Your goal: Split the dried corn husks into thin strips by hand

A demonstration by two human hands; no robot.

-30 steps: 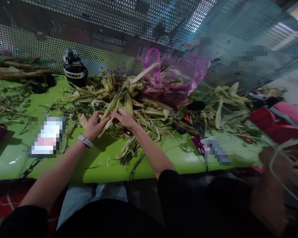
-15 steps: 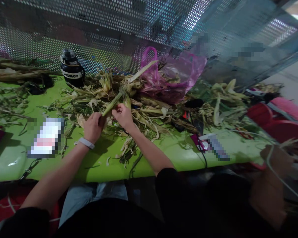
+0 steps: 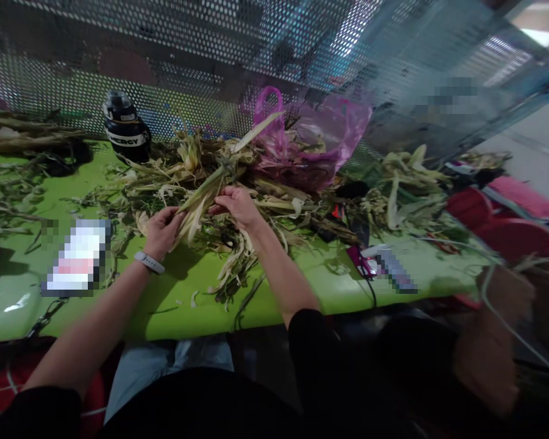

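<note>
We see a bundle of corn husk [image 3: 196, 213] in front of the person, slanting over the near edge of a heap of dry husks [image 3: 187, 161] on the green table [image 3: 183, 317]. The left hand [image 3: 163, 231], with a pale watch band [image 3: 149, 262] on its wrist, pinches the lower end of this bundle between thumb and fingers. The right hand [image 3: 236, 206] is at the other side of the bundle, its fingers bent toward the thumb; whether they pinch a strip, we cannot tell.

The heap crowds the space directly behind both hands, and its upper part mixes with the bundle, so we cannot see clearly where the bundle ends. Behind the right hand, a pink plastic bag [image 3: 318, 167] stands against the heap. A dark bottle [image 3: 127, 134] is at the heap's left, before the perforated metal panel [image 3: 178, 55]. Near the left forearm lies a phone [image 3: 77, 256] with a blurred screen; green stems [image 3: 11, 189] are spread beyond it. To the right we find a purple packet [image 3: 359, 262], another phone [image 3: 396, 269] just beside it, and a co-worker's arm [image 3: 489, 347].
</note>
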